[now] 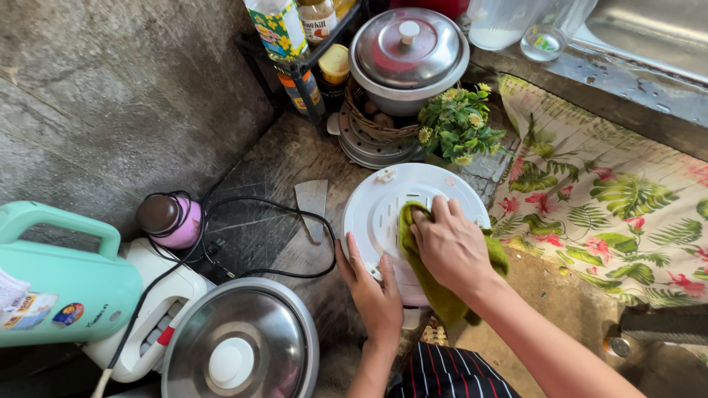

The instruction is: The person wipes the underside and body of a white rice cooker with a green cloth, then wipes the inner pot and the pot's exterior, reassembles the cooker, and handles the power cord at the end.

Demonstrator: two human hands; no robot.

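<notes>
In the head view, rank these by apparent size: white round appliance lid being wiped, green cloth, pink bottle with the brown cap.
1. White round appliance lid, clearly largest.
2. Green cloth, partly hidden under the right hand, so its extent is unsure.
3. Pink bottle with brown cap, smallest.

The white lid (383,214) looks like smooth, slightly glossy plastic; the green cloth (442,295) on it is soft, matt and nappy. The counter (273,162) is rough, dull grey stone or cement. The pot lid (243,346) and the cooker lid (409,48) are polished metal. The mint jug (66,284) is glossy plastic. The floral mat (619,199) is printed and matt.
</notes>
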